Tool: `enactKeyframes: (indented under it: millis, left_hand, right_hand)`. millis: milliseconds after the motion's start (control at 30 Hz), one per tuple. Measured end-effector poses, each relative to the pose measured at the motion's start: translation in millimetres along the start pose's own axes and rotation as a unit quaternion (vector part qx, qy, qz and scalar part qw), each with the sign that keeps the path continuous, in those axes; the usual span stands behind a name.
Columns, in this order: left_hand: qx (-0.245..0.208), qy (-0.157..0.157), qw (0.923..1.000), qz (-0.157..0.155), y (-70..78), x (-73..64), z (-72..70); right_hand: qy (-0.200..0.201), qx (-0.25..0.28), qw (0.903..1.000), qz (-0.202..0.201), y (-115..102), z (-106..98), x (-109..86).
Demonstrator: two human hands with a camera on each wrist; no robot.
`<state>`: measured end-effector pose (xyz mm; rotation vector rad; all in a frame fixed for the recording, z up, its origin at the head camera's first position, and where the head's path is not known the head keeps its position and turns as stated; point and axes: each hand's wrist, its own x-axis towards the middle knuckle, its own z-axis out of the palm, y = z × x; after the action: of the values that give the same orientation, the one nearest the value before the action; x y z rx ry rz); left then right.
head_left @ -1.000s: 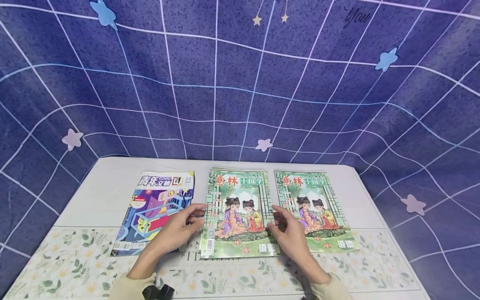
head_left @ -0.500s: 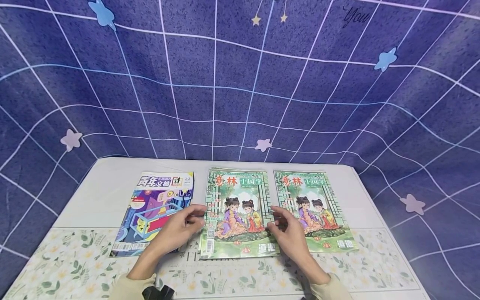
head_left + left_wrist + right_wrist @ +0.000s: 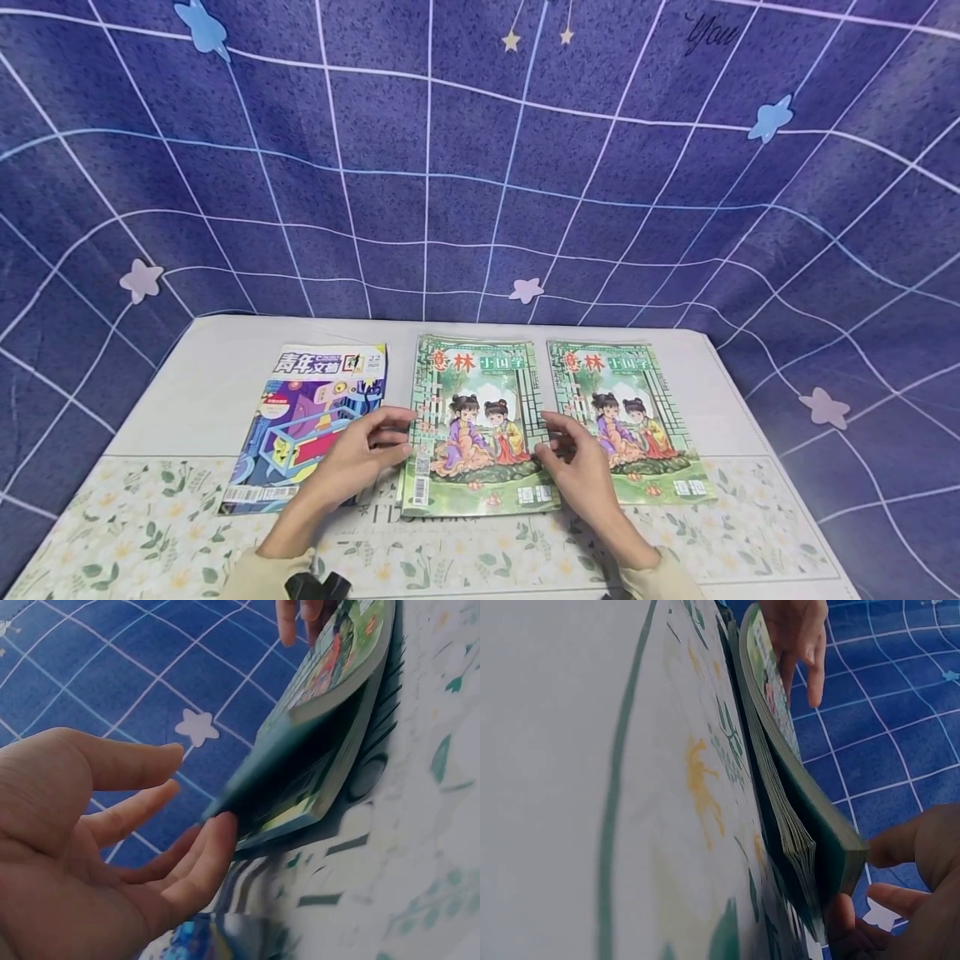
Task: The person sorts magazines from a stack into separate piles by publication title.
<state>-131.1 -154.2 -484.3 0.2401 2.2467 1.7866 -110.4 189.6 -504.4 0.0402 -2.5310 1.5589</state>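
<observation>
In the head view a pile of green magazines, the top cover showing two cartoon children, lies mid-table. My left hand is at its left edge, fingers loosely bent; in the left wrist view two fingertips touch the pile's edge while the thumb stays off it. On the opposite side my right hand has its fingertips along the edge. From the right wrist, the upper magazine bows up, leaving a dark gap above the lower magazine's pages.
A purple-and-blue magazine lies at the left, partly behind my left forearm. To the right is another green magazine with the same cover, close to my right hand. A floral mat covers the table's front; a blue grid-patterned curtain hangs behind.
Both hands and the pile hold practically the same place through the last second. The view itself shifts very slightly.
</observation>
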Motion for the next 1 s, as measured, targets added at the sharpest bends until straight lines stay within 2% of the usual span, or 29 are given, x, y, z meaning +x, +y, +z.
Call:
enactKeyframes:
  millis: [133,233,633,867,1000]
  left_hand:
    - [-0.041,-0.013,0.9991,-0.002,-1.6,0.2,4.7]
    - [-0.045,-0.009,0.9990,-0.004,-1.9,0.0,7.6]
    - [-0.014,0.020,0.9994,-0.024,-0.6,1.2,11.1]
    - [0.036,0.034,0.9984,-0.028,-1.8,2.3,13.6]
    - [0.050,0.037,0.9976,-0.031,-4.0,2.2,14.0]
  right_hand:
    - [0.001,0.010,1.0000,0.001,-1,0,-0.3]
    - [0.001,0.014,0.9999,0.002,-1,0,-0.3]
    - [-0.026,0.045,0.9982,0.029,0,-1,0.2]
    - [-0.043,0.048,0.9971,0.042,0,-1,-0.3]
    - [-0.049,0.045,0.9966,0.048,-1,-1,-0.6]
